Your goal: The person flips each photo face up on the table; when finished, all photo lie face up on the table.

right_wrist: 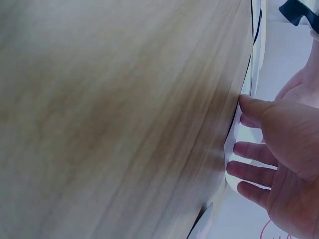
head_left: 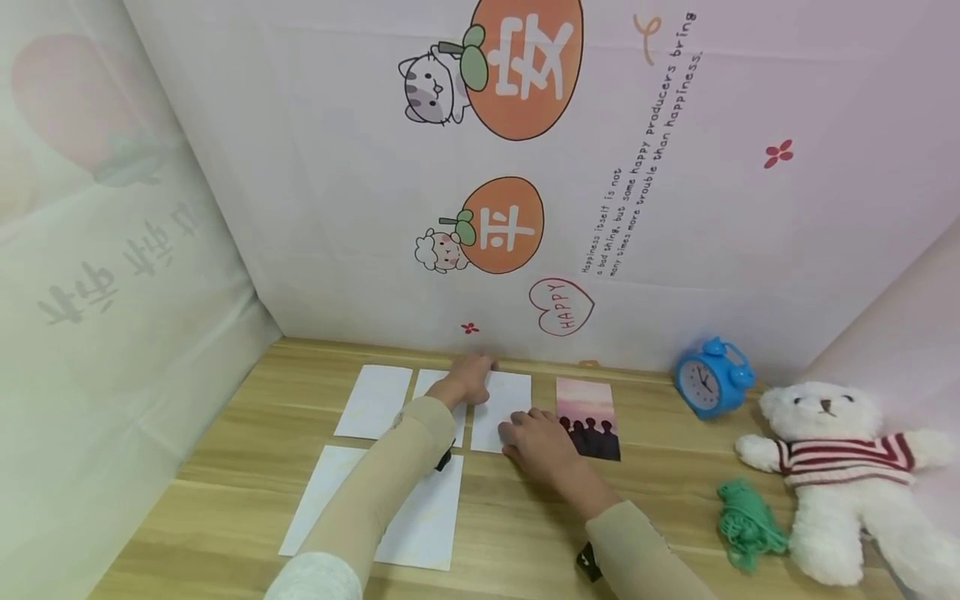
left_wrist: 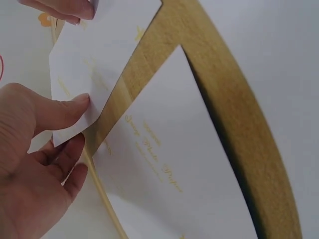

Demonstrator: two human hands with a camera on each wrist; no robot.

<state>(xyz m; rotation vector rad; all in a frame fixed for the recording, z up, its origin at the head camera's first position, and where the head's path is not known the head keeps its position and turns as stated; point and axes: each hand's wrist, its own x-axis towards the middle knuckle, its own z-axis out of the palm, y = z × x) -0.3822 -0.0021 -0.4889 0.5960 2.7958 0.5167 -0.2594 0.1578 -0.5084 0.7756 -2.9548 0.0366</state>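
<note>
Toward the back of the wooden table my left hand (head_left: 469, 380) pinches a corner of a white sheet of photo paper (head_left: 504, 398). In the left wrist view, the thumb lies on top of that sheet (left_wrist: 112, 47) and the fingers are under it. My right hand (head_left: 542, 446) touches the same sheet near its front right corner, its fingers extended over the edge in the right wrist view. Just right of it lies a photo (head_left: 587, 408) of a pink sky with dark silhouettes. Beside the pinched sheet, another white sheet (left_wrist: 159, 159) shows faint yellow print.
More white sheets (head_left: 373, 400) lie to the left, with others (head_left: 423, 525) in a nearer row partly under my left arm. On the right are a blue alarm clock (head_left: 712, 377), a green yarn bundle (head_left: 748, 525) and a white teddy bear (head_left: 832, 475). A printed cloth (head_left: 375, 208) hangs behind.
</note>
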